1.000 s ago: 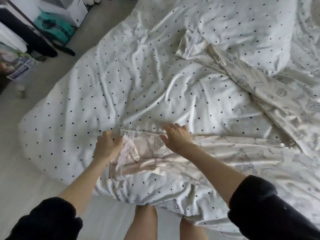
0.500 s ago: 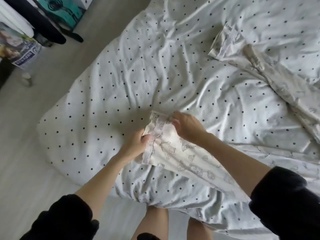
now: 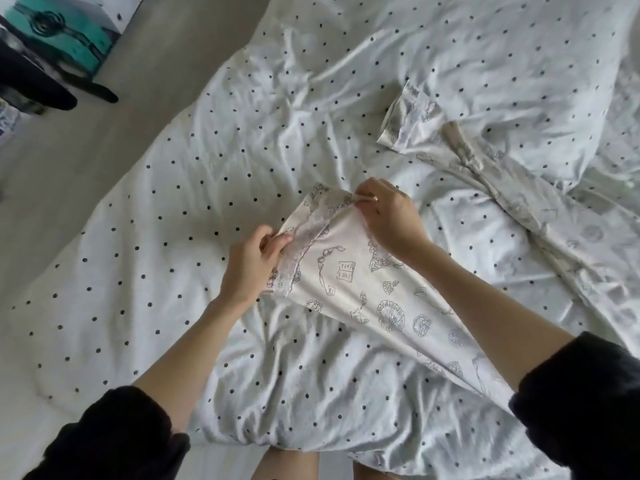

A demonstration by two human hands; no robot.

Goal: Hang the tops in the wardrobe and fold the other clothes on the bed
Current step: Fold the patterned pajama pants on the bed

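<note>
left hand: centre of frame, fingers and thumb pinched on the lace hem of the trousers, at the hem's lower-left corner.
right hand: just right of centre and higher, fingertips clamped on the same hem at its upper-right corner.
hem: stretched between the two hands, raised off the bedding, running diagonally from lower left to upper right.
trousers: cream fabric with a line-drawn print. The held leg runs from the hem down to the lower right and passes under the right forearm. The other leg lies flat in the upper right; its cuff is well apart from both hands.
duvet: white with black dots, heavily creased, filling most of the frame under the trousers.
duvet edge, left: diagonal line from top centre down to the lower left; grey floor beyond it.
duvet edge, near: hangs over the bed side at bottom centre, touching the person's knees.
open room: a broad bare stretch of duvet left of the left hand and above both hands, as far as the cuff.
floor items: teal-and-white box and a dark object in the upper left corner, well clear of the bed.
sleeves: black, pushed up on both forearms, at the bottom left and bottom right corners.
</note>
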